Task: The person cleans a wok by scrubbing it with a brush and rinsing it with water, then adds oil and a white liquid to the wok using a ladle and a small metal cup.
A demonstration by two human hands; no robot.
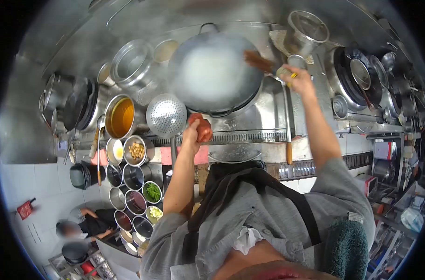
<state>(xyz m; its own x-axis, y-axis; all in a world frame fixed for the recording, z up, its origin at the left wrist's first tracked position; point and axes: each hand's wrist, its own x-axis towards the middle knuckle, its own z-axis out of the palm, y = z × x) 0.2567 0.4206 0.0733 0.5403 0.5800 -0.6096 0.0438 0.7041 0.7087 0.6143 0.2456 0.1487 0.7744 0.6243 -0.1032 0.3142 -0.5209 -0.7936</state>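
Observation:
A large wok [245, 95] sits on the stove, with white steam or cloudy liquid filling its middle. My right hand [296, 79] is closed on the handle of a brown brush [258, 61], whose bristles are over the wok's right rim. Near the wok's front edge, my left hand [191, 135] is closed on a red cloth [203, 129], beside the wok's front handle. A round perforated strainer [166, 115] lies just left of the cloth.
Left of the wok stand a pot of orange-brown liquid [122, 116], a metal pot [131, 64] and several ingredient bowls [136, 150]. A ladle with a wooden handle [288, 140] lies at the right. Another person [98, 224] is at the lower left. Stacked pans [348, 79] stand far right.

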